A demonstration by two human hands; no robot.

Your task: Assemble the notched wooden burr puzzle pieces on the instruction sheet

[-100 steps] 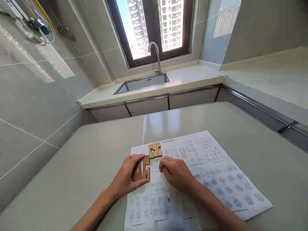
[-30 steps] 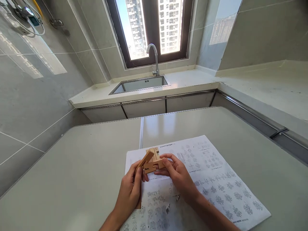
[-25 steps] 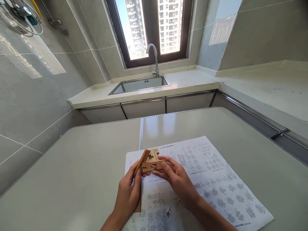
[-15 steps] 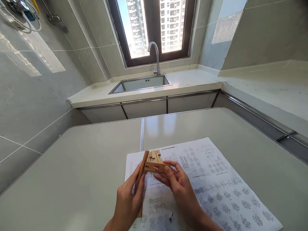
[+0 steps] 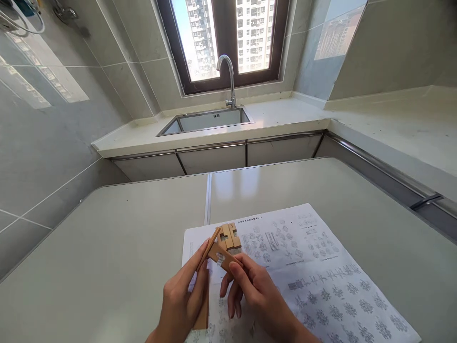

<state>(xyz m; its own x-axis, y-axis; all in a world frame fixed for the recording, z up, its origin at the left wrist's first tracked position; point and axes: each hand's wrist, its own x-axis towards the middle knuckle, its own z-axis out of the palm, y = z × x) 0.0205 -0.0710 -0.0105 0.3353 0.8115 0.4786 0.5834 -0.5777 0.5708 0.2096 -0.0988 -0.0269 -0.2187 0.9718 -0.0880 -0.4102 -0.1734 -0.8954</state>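
My left hand (image 5: 183, 283) pinches a thin flat wooden puzzle piece (image 5: 211, 243), tilted up and seen almost edge-on. Between the thumb and fingers of my right hand (image 5: 252, 286) is a notched wooden puzzle piece (image 5: 228, 261), slanting down to the right. Its upper left end meets the piece in my left hand; I cannot tell whether they interlock. Just beyond stands a cluster of light wooden puzzle pieces (image 5: 230, 237) on the printed sheet (image 5: 300, 267). A flat wooden strip (image 5: 203, 312) lies partly hidden beside my left hand.
The sheet, printed with many small diagrams, rests on a pale table (image 5: 107, 257) with a seam (image 5: 208, 200). Behind the table runs a counter (image 5: 278, 114) with a sink (image 5: 207, 121) and a faucet (image 5: 231, 81) beneath a window. A tiled wall rises on the left.
The notched piece has swung from nearly level to sloping down rightward, its notch now facing up. My right hand has lowered slightly, and the wooden cluster behind shows more. The view has shifted a little.
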